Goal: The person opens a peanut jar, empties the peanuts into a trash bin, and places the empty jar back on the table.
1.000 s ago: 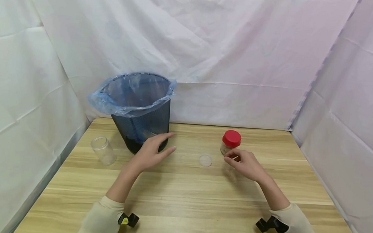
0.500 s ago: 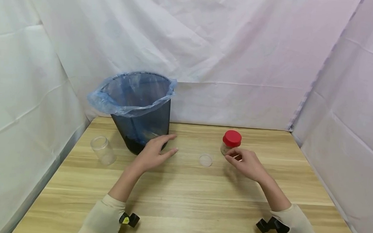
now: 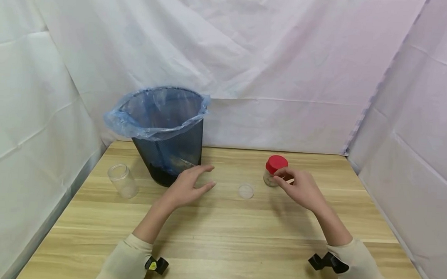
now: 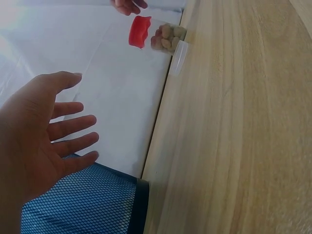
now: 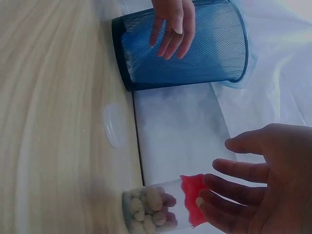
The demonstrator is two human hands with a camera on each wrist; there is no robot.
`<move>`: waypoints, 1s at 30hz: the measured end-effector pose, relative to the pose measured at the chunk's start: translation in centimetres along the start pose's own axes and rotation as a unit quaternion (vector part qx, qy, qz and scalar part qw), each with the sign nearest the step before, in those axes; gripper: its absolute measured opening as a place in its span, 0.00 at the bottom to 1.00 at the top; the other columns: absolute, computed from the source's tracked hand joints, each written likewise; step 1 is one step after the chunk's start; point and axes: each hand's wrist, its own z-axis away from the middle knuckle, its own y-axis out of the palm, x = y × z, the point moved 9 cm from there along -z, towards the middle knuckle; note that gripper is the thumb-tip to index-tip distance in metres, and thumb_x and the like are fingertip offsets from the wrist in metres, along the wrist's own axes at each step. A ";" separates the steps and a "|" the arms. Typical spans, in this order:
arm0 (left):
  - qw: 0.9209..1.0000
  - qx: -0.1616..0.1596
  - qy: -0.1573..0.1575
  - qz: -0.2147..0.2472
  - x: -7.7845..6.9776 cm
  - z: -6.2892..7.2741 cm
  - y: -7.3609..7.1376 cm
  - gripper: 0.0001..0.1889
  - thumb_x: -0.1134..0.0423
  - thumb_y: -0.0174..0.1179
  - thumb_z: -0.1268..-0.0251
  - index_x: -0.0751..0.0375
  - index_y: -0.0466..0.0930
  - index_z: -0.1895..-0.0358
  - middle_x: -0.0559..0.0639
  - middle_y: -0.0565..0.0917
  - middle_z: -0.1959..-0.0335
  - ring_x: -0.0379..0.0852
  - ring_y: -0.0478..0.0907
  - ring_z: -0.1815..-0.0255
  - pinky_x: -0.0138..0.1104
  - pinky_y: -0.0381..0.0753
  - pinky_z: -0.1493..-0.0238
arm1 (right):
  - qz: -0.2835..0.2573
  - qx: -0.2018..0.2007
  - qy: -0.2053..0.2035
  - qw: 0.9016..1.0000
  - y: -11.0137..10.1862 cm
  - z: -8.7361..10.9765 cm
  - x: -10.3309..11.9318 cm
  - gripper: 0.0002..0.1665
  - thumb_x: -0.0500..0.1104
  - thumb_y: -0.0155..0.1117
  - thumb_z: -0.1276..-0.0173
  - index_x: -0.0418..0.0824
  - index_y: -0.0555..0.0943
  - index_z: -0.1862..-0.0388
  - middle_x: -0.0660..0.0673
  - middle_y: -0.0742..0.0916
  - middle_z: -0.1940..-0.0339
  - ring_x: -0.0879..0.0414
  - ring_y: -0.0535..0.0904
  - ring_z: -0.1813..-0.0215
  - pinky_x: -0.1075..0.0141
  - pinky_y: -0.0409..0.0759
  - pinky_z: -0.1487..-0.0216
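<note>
In the head view my right hand hovers right in front of a clear jar with a red lid. Its fingers are relaxed and slightly bent, with nothing between them. The right wrist view shows several brown nut-like lumps inside this jar, and my fingers overlap the lid there. My left hand, fingers and thumb spread, hangs in front of the bin and holds nothing. A thin clear disc-like lid lies flat on the table between the hands.
A black mesh bin with a blue plastic liner over its rim stands at the back left. An uncapped clear jar stands left of the bin. White cloth surrounds the wooden table.
My right hand has lifted a little and shifted slightly right beside the red-lidded jar. My left hand has drifted slightly right. The jars, disc-like lid and bin stay in place.
</note>
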 end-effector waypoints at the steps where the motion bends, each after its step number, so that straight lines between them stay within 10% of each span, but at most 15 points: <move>1: 1.000 0.000 0.001 -0.001 0.0 0.0 0.0 0.30 0.47 0.64 0.20 0.59 0.76 0.24 0.55 0.81 0.26 0.58 0.77 0.24 0.56 0.76 0.25 | 0.006 -0.002 -0.001 1.000 -0.2 -0.1 0.2 0.12 0.45 0.70 0.21 0.40 0.90 0.48 0.44 0.94 0.52 0.47 0.90 0.52 0.57 0.88 0.56; 16: 1.000 0.008 0.014 -0.004 -0.3 0.0 0.6 0.29 0.51 0.66 0.21 0.61 0.77 0.25 0.56 0.83 0.28 0.57 0.78 0.25 0.54 0.76 0.25 | 0.119 -0.055 -0.038 0.991 -1.9 -2.2 1.8 0.15 0.44 0.70 0.23 0.35 0.88 0.46 0.37 0.91 0.49 0.42 0.87 0.55 0.48 0.84 0.57; 30: 1.000 0.011 0.023 -0.008 -0.5 0.1 1.0 0.28 0.50 0.65 0.21 0.62 0.78 0.26 0.55 0.84 0.30 0.56 0.79 0.26 0.54 0.77 0.26 | 0.150 -0.031 -0.052 0.987 0.2 -4.5 0.5 0.26 0.47 0.72 0.24 0.36 0.83 0.33 0.32 0.83 0.32 0.32 0.82 0.36 0.39 0.87 0.43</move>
